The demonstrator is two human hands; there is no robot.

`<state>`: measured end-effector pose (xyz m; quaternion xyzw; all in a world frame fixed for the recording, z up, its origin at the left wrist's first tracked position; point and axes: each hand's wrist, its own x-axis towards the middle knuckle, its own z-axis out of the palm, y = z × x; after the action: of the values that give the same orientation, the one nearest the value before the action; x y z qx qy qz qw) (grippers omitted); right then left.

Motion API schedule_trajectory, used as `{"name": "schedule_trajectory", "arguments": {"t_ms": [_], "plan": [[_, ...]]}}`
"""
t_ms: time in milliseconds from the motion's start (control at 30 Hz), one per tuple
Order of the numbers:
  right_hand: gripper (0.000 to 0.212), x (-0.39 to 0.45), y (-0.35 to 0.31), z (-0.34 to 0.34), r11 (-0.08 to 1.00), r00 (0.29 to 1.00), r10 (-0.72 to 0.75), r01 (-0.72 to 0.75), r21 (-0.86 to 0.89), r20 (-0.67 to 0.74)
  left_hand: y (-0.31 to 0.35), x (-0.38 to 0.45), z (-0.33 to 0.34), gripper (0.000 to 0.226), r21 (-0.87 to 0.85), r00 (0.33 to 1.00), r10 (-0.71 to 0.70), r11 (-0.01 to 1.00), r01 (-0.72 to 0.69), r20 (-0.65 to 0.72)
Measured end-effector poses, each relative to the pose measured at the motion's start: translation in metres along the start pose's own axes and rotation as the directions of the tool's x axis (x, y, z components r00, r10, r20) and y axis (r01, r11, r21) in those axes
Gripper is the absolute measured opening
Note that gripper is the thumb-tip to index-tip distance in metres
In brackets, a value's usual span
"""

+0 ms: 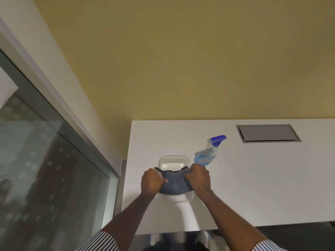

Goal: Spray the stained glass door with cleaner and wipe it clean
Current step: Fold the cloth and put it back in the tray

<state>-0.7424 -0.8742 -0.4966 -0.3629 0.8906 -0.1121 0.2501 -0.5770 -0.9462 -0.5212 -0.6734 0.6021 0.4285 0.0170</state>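
Near the left edge of the white table, toward its front, a clear plastic tub stood with a grey-blue cloth held directly above it. Left hand: fingers curled tight around the left end of the cloth. Right hand: fingers curled tight around the right end. The two fists sat close together, with the cloth bunched and creased between them; its lower part hung down over the front half of the tub. Whether the cloth touched the tub could not be told. Whether the tub held any liquid could not be told either.

Spray bottle: clear body with blue liquid inside and a blue trigger head. It stood on the table just behind and to the right of the tub, apart from both hands, though the right fist overlapped its base in this view. Its nozzle pointed toward the right.

A grey rectangular hatch lay set into the tabletop near the back right corner.

Glass door: off the left edge of the table, grey metal frame, pane marked with many pale spots and smears. Neither hand was near it.

A yellow wall rose behind the table. Striped sleeves showed at both forearms, pushed up.
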Motion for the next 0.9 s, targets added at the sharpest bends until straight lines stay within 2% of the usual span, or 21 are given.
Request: {"name": "schedule_trajectory", "arguments": {"t_ms": [200,267,400,500,600,767,900], "plan": [[0.028,0.004,0.006,0.022,0.991,0.999,-0.027,0.033,-0.131,0.045,-0.009,0.012,0.015,0.056,0.059,0.999,0.036,0.998,-0.035,-0.023],[0.031,0.003,0.008,0.028,0.971,0.997,-0.058,0.067,-0.23,0.046,-0.013,0.011,0.019,0.054,0.105,0.995,0.07,0.992,-0.063,-0.066],[0.028,0.0,0.018,0.04,0.919,0.979,-0.193,0.159,-0.361,-0.061,-0.015,0.009,0.028,0.044,0.216,0.966,0.22,0.958,-0.187,-0.139],[0.021,-0.003,0.023,0.05,0.923,0.971,-0.206,0.153,-0.353,-0.118,-0.014,0.008,0.03,0.038,0.289,0.946,0.289,0.927,-0.238,-0.149],[0.029,0.0,0.029,0.06,0.946,0.965,-0.207,0.156,-0.284,-0.159,-0.012,0.01,0.032,0.035,0.369,0.934,0.337,0.888,-0.274,-0.119],[0.035,0.005,0.035,0.068,0.957,0.961,-0.207,0.159,-0.242,-0.185,-0.011,0.007,0.042,0.03,0.499,0.935,0.354,0.814,-0.296,-0.022],[0.035,0.007,0.042,0.074,0.946,0.955,-0.232,0.178,-0.272,-0.184,-0.018,0.007,0.049,0.031,0.521,0.933,0.36,0.798,-0.303,-0.008]]}}
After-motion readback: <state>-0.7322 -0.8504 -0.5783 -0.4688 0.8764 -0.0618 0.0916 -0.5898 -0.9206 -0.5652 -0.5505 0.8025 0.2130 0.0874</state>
